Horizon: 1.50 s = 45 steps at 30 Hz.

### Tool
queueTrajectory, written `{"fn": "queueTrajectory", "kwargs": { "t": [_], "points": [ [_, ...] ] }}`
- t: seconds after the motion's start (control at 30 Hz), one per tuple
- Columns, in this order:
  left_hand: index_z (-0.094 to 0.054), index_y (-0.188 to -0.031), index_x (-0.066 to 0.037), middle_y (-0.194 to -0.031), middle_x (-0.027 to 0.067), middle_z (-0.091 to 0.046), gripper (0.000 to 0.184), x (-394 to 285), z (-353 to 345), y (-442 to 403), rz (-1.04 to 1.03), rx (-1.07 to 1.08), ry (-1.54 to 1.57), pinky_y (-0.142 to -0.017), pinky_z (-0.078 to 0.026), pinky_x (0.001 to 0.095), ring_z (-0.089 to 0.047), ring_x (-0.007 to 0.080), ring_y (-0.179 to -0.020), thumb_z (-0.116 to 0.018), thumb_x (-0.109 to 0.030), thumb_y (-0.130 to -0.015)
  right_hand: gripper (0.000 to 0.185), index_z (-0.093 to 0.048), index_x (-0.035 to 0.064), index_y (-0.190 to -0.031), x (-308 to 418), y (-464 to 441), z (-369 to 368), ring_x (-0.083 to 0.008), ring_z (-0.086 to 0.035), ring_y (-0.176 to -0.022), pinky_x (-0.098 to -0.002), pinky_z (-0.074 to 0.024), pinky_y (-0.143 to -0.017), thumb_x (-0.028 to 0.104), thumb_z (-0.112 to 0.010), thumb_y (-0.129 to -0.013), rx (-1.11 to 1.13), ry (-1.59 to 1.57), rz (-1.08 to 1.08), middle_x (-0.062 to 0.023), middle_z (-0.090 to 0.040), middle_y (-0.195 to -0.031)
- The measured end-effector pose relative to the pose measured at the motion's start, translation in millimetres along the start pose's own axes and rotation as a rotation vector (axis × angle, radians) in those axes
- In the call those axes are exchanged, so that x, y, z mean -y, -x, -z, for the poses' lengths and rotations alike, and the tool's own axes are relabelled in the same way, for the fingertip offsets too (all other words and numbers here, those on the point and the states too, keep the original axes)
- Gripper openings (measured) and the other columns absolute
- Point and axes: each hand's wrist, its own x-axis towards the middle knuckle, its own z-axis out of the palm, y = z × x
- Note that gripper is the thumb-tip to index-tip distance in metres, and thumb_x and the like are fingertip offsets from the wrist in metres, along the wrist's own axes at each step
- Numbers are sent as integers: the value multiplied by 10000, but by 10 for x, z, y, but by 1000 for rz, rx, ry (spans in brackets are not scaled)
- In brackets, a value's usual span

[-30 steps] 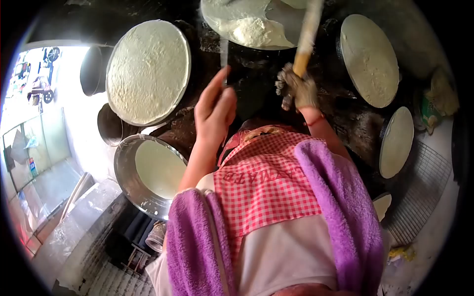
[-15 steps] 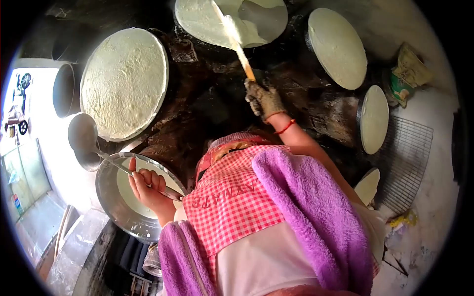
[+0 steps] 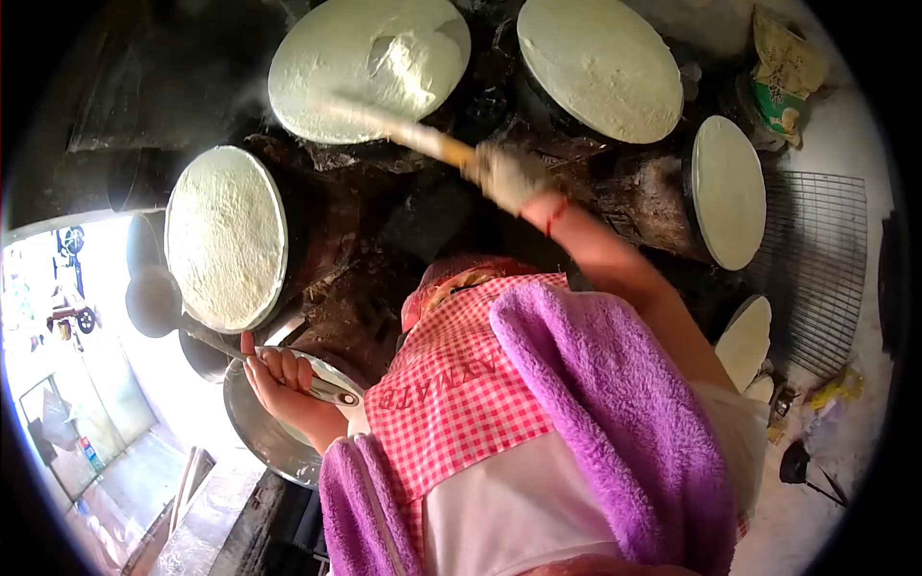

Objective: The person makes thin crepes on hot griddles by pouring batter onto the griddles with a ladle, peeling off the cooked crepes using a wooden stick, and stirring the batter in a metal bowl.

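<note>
My right hand (image 3: 507,177), in a dirty work glove, is closed round the handle of a wooden spatula (image 3: 423,137). The spatula's far end, smeared by motion, lies over pale batter on a round griddle (image 3: 327,48) at the top. A thicker wet heap of batter and a small grey patch show on that griddle's right half. My left hand (image 3: 285,384) grips a metal ladle (image 3: 154,300) by its handle, with the forefinger stretched along it. The ladle is held over the left edge of a metal basin (image 3: 259,432) of batter, partly hidden by my hand.
More round griddles spread with batter stand around me: one at left (image 3: 227,240), one at upper right (image 3: 605,72), and others further right. Beyond them are a wire rack (image 3: 816,259) and a green-and-tan sack (image 3: 783,82).
My right hand has swept the spatula leftward across the top griddle, and the large grey patch there is now mostly covered with batter. My left hand keeps the ladle. The view has shifted.
</note>
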Motion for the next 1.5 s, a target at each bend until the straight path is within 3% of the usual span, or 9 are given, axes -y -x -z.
{"fn": "queueTrajectory", "kwargs": {
  "t": [0.03, 0.23, 0.5, 0.53, 0.57, 0.67, 0.9, 1.4, 1.5],
  "points": [
    [-454, -1307, 28, -640, -55, -232, 369, -11, -31, 1, -2, 5, -3, -374, -176, 179, -179, 20, -478, -391, -210, -1033, 378, -651, 193, -1062, 112, 139, 21, -336, -664, -855, -459, -506, -768, 502, -613, -849, 217, -14, -276, -145, -686, -946],
    [-478, -1306, 10, -631, -61, -238, 369, 30, -228, 29, 68, 84, 4, -371, -175, 170, -184, 10, -470, -399, -224, -1032, 342, -650, 112, -979, -215, -575, 384, -171, -588, -501, -338, -464, -463, 437, -566, -917, 257, -628, -697, -63, -632, -642],
    [-474, -1333, 3, -605, -73, -235, 372, 205, -912, 361, 70, 96, -108, -358, -151, 185, -177, 10, -445, -425, -196, -1023, 306, -602, 103, -902, -1, -961, 697, -167, -479, -364, -328, -352, -327, 398, -535, -948, 492, -1147, -520, -44, -613, -641],
    [-480, -1327, 10, -591, -75, -229, 365, 192, -1040, 438, 0, 59, -183, -351, -141, 188, -169, 10, -435, -424, -184, -1022, 230, -600, 117, -1033, -169, -909, 560, -158, -525, -433, -315, -389, -329, 325, -530, -965, 292, -1044, 41, -60, -627, -754],
    [-479, -1318, 21, -590, -75, -238, 363, 180, -1021, 460, -28, 91, -174, -352, -152, 178, -177, 7, -435, -418, -180, -1023, 232, -588, 126, -1154, -523, -797, 589, -132, -564, -519, -302, -468, -394, 257, -520, -975, 640, -1626, -307, -57, -617, -828],
    [-469, -1313, 29, -585, -72, -289, 357, 213, -1047, 443, -84, 141, -330, -344, -174, 175, -219, 1, -418, -435, -164, -1013, 330, -554, 92, -1262, -518, -528, 798, -87, -563, -559, -262, -502, -495, 150, -568, -937, 37, -2157, -536, -27, -625, -802],
    [-434, -1336, 1, -644, -19, -400, 368, 617, -1379, 65, 210, 320, -363, -358, -257, 198, -293, 40, -416, -449, -138, -996, 389, -622, 73, -1195, 20, -859, 196, -86, -593, -732, -282, -509, -672, 217, -694, -841, 191, -1030, -182, -1, -687, -901],
    [-505, -1230, 1, -748, 22, -473, 281, 681, -1745, -225, 452, 403, -39, -419, -316, 225, -371, 70, -496, -470, -130, -984, 168, -625, 148, -1034, -505, -347, 714, -87, -481, -418, -231, -402, -364, 275, -586, -930, 547, -1161, -454, -15, -628, -744],
    [-482, -1191, -9, -826, 47, -498, 236, 872, -1864, 122, 515, 288, 30, -508, -379, 264, -430, 103, -612, -490, -99, -974, 162, -625, 139, -1057, -784, -316, 411, -85, -494, -439, -221, -403, -370, 207, -616, -910, 708, -2145, -615, -11, -636, -801]
  ]
}}
